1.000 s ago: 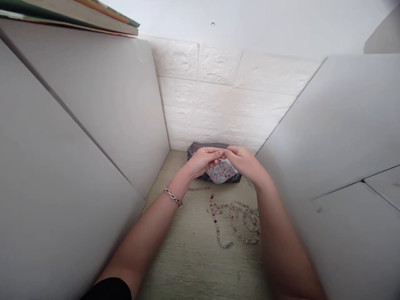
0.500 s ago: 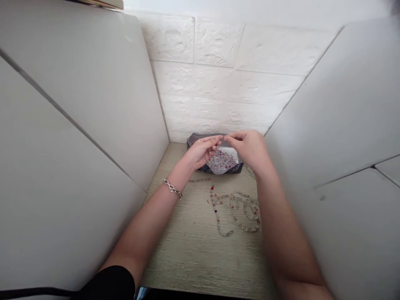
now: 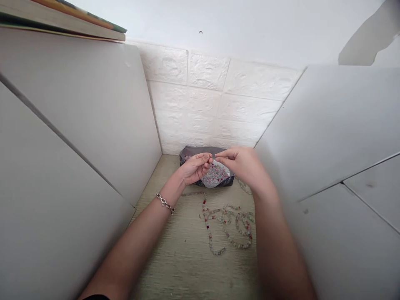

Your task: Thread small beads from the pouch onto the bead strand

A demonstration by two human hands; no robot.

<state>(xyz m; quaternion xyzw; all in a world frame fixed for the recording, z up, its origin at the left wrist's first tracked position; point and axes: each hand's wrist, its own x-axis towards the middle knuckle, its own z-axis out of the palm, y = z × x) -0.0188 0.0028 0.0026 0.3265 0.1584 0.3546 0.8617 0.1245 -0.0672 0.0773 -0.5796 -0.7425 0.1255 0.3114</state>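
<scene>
Over the dark, open-topped box (image 3: 229, 181), my left hand (image 3: 196, 167) and my right hand (image 3: 246, 166) come close together, fingertip to fingertip. Both are closed in a pinch. A thin, thread-like line shows between the fingertips, too fine to name. Loose small beads (image 3: 215, 174), clear, pink and dark red, lie on the white lining inside the box. Strung beads (image 3: 209, 229) lie in a wavy line and coils on the tabletop, below and right of the box. A strand end passes behind my left wrist, which wears a chain bracelet (image 3: 165, 203).
The pale wood-grain tabletop (image 3: 178, 266) runs between a white panel on the left (image 3: 93, 104) and another on the right (image 3: 328, 129). A white brick-patterned wall (image 3: 187, 100) closes the back. Books (image 3: 68, 21) lie on top of the left panel.
The view has tilted up, so more wall and the books show. My hands stay pinched above the box, with the fingertips slightly farther apart.
</scene>
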